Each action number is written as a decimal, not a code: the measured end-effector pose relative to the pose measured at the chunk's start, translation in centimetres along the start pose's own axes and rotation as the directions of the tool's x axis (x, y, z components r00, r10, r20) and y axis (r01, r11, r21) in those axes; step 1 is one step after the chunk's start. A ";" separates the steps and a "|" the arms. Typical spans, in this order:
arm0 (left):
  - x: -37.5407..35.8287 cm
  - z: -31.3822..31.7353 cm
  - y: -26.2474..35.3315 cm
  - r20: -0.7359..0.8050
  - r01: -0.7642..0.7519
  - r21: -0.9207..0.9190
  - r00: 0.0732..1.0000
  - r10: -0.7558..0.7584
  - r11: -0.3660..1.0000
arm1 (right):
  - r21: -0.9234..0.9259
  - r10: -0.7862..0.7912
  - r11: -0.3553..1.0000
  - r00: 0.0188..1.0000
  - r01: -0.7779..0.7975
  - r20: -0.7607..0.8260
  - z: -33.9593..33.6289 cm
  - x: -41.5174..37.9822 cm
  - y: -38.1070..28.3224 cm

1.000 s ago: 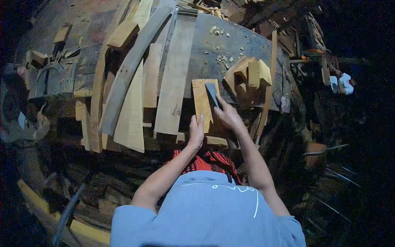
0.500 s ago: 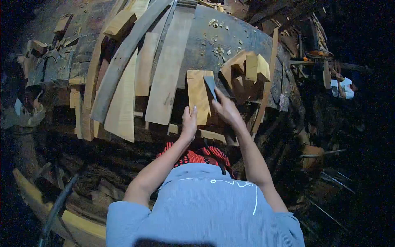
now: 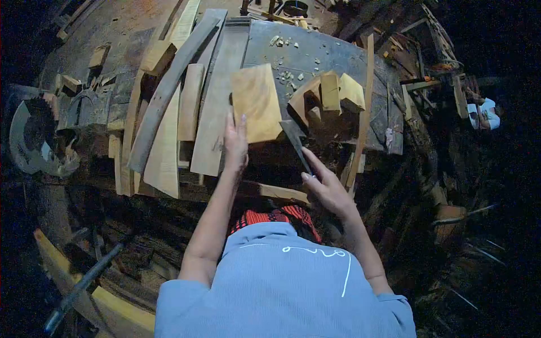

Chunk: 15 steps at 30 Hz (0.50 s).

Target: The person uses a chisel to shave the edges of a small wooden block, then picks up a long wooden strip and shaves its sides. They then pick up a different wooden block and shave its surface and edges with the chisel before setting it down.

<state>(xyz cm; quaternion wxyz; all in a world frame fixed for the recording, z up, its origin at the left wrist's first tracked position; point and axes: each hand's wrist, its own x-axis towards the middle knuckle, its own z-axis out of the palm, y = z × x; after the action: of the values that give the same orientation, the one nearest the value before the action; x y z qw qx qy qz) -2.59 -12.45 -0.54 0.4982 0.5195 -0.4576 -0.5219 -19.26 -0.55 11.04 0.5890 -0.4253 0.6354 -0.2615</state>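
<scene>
My left hand [image 3: 236, 141] grips the lower left edge of a light wooden board [image 3: 256, 104], which is tilted above the workbench. In my right hand [image 3: 327, 186] is a dark, flat, tapering blade-like tool [image 3: 296, 143], held at its narrow lower end. The tool's broad end is beside the board's lower right corner; whether they touch I cannot tell. To the right of the board, several cut wooden blocks [image 3: 329, 93] stand on the bench.
Long planks [image 3: 225, 96] and a curved grey plank [image 3: 174, 84] lie across the bench [image 3: 332, 53] on the left. Wood chips [image 3: 287, 76] are scattered at its back. A thin strip [image 3: 363, 112] lies at the right. Another person [image 3: 487, 112] is at the far right.
My left hand has moved left and up with the board, which is now turned and tilted. The tool has come off the board's face and moved down, with my right hand lower.
</scene>
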 end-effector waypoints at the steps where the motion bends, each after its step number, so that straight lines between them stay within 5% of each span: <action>1: 0.8 -0.4 0.1 -0.038 0.032 0.062 0.999 -0.029 0.998 | -0.053 0.001 0.999 1.000 -0.002 -0.021 0.3 -0.8 -1.0; 3: 1.6 -1.1 0.8 -0.073 0.069 0.127 0.996 -0.060 0.990 | 0.026 0.046 0.999 0.999 -0.046 0.001 0.9 -1.5 -2.5; 5: 2.2 -1.5 2.0 0.013 0.146 -0.329 0.989 -0.150 0.933 | 0.003 -0.006 1.000 1.000 0.007 -0.013 1.2 -1.4 -2.9; 6: 1.9 -1.3 4.3 0.045 0.096 -0.400 0.995 -0.084 0.912 | -0.026 -0.063 0.998 0.998 0.063 -0.022 1.2 -1.3 -3.2; 9: 2.4 -2.1 4.8 0.025 0.036 -0.382 0.999 -0.029 0.923 | 0.139 0.013 0.990 1.000 -0.016 0.022 1.6 -1.9 -4.8; 15: 2.3 -3.9 4.4 -0.009 0.088 -0.481 0.994 -0.105 0.872 | 0.066 -0.066 0.996 0.997 0.062 0.052 3.4 -0.7 -4.3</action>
<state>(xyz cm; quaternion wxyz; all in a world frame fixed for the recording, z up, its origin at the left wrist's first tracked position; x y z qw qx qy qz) 1.62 -15.01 3.48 0.5926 0.4110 -0.2790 -0.6341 -15.02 -1.60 14.44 0.6105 -0.4332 0.5968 -0.2889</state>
